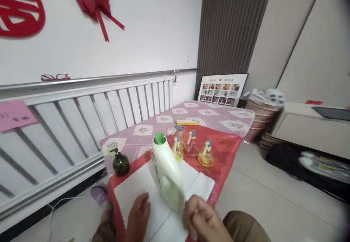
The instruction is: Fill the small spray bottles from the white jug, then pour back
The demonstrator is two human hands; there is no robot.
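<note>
A white jug-shaped bottle [170,174] with a green spout insert in its uncapped mouth leans to the left in the picture, above a white cloth [133,187]. To its left is my left hand [140,211], loosely curled with the fingers a little apart and nothing visible in it. My right hand [201,218] is closed beside the bottle's lower right side, blurred. Whether it touches the bottle or hides something small, I cannot make out. Behind the bottle are several small clear spray bottles, among them one with yellow liquid [206,158] and a pinkish one [191,148].
On the left stands a dark green pump bottle [120,164]. A yellow-edged box [187,122] lies farther back on the purple patterned tablecloth [232,125]. Red cloth [226,147] lies under the spray bottles. A white radiator [109,107] runs behind the table.
</note>
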